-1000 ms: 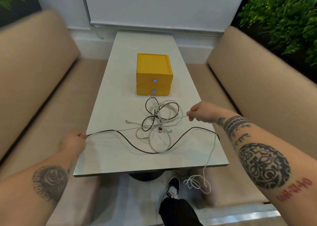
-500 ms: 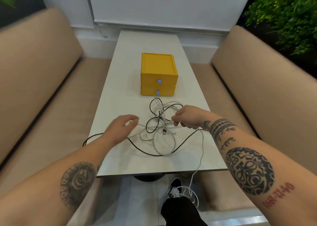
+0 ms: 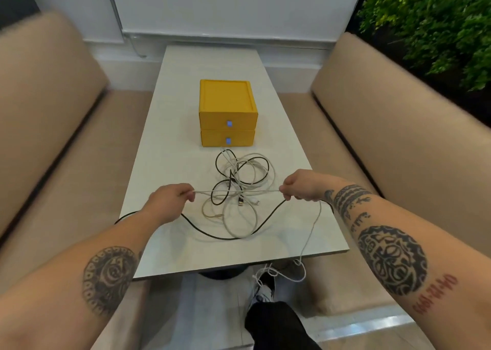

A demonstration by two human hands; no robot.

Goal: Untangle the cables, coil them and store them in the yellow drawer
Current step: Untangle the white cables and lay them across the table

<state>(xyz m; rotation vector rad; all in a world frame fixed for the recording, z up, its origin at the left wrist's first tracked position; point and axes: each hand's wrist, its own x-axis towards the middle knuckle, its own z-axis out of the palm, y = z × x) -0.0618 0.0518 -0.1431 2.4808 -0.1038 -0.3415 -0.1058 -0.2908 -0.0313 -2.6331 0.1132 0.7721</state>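
- Near-left of the drawers (image 3: pixel 227 115), left hand (image 3: pixel 170 200) pinches a white cable (image 3: pixel 236 191).
- Just before the drawers, the tangle (image 3: pixel 255 161) lies on the table (image 3: pixel 183 126).
- Near-right of them, right hand (image 3: pixel 303 185) pinches the same cable, taut between hands.

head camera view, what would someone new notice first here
The bright yellow drawer box stands out most, sitting mid-table with both drawers closed. Just in front of it lies a tangle of black and white cables, and above that the left hand and right hand pinch a white cable stretched taut between them. From the right hand it trails off the near edge of the table toward the floor.
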